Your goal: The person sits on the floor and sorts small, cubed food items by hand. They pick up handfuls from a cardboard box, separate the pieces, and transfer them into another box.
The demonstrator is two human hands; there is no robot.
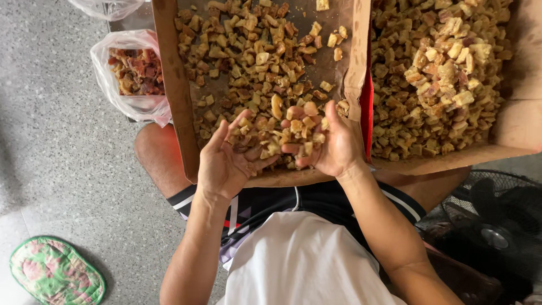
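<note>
My left hand (224, 159) and my right hand (333, 148) are cupped together, palms up, over the near end of a cardboard tray (172, 85). Between them lies a heap of small tan and brown fried chunks (293, 133), scooped from the loose pieces (248, 51) spread over the tray. The fingers of both hands curl around the heap and partly hide the pieces beneath it. The tray rests across my knees.
A second cardboard tray (516, 121) piled with paler chunks sits to the right. A clear plastic bag (132, 73) of darker reddish pieces stands at the left on the speckled floor. A green floral pad (53, 271) lies at lower left; a black fan (491, 226) at lower right.
</note>
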